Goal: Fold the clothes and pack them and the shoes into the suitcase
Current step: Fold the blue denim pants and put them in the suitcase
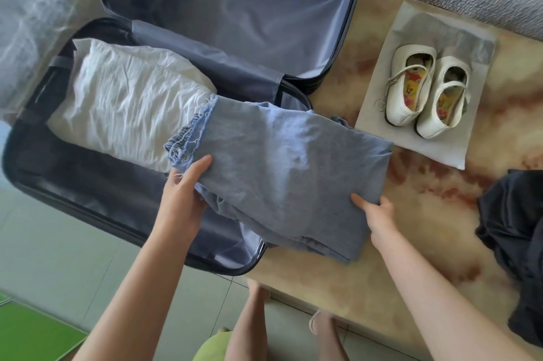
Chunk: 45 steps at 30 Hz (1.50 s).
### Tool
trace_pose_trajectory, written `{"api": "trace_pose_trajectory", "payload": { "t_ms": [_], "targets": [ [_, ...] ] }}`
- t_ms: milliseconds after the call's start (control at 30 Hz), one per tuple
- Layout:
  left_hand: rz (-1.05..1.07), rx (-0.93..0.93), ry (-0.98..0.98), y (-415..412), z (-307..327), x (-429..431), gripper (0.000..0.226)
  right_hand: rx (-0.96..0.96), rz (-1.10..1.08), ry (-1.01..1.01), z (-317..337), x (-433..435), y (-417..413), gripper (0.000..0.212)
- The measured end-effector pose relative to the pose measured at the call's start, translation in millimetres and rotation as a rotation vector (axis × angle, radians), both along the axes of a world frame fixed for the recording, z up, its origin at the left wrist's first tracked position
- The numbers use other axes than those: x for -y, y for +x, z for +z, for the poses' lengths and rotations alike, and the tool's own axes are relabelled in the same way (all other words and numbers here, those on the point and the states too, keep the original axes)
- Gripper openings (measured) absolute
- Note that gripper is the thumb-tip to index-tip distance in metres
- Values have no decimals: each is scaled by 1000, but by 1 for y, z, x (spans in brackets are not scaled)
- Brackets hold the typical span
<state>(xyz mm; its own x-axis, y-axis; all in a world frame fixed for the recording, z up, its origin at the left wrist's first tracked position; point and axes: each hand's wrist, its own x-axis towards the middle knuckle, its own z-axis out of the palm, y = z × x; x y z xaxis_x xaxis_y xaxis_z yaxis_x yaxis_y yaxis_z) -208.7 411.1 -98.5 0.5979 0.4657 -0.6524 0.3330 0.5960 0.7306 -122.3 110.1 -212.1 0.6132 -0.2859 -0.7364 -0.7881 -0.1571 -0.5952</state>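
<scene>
- Left hand (188, 184) gripped the blue garment (288, 160) at its frayed-hem end, thumb on top and fingers curled beneath. Right hand (379, 213) pinched the near right edge likewise.
- The garment was folded and straddled the suitcase (88, 207) rim, partly over the near half, partly over the table (411, 243). We could not tell whether it rested.
- Handling, judged: light, limp cloth. The layers could slide apart, so we favoured support from beneath at both ends.
- The long axis ran left to right, with the hem pointing at the white garment (126, 96) packed in the near half.
- Farther right, the shoes (426, 90) stood paired, toes towards us. They looked stiffer.
</scene>
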Motion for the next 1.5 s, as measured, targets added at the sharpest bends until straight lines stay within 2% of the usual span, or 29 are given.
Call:
{"api": "trace_pose_trajectory", "payload": {
  "t_ms": [67, 200, 367, 500, 567, 667, 767, 1000, 1233, 1500],
  "targets": [
    [16, 1, 8, -1, 0, 0, 52, 69, -1, 0, 5, -2, -1, 24],
    [56, 12, 58, -1, 3, 5, 47, 305, 42, -84, 18, 3, -2, 19],
    [85, 57, 128, 10, 23, 22, 36, 471, 4, -165, 47, 37, -1, 36],
    [25, 139, 208, 28, 41, 50, 38, 555, 25, -253, 74, 70, 2, 26],
    [12, 171, 244, 37, 46, 68, 39, 559, 22, -293, 88, 85, 2, 22],
    [-28, 211, 292, 51, 50, 97, 51, 542, -45, -310, 102, 109, -1, 45],
    [-75, 219, 302, 61, 48, 124, 59, 559, -84, -297, 105, 136, -6, 56],
    [-162, 215, 329, 73, 30, 188, 58, 550, -130, -285, 96, 200, -21, 61],
    [-217, 83, 278, 55, -28, 226, 58, 526, -78, -323, 67, 253, -22, 60],
    [-232, -102, 392, 28, -74, 234, 65, 488, -3, -346, 39, 274, -32, 67]
  ]
}}
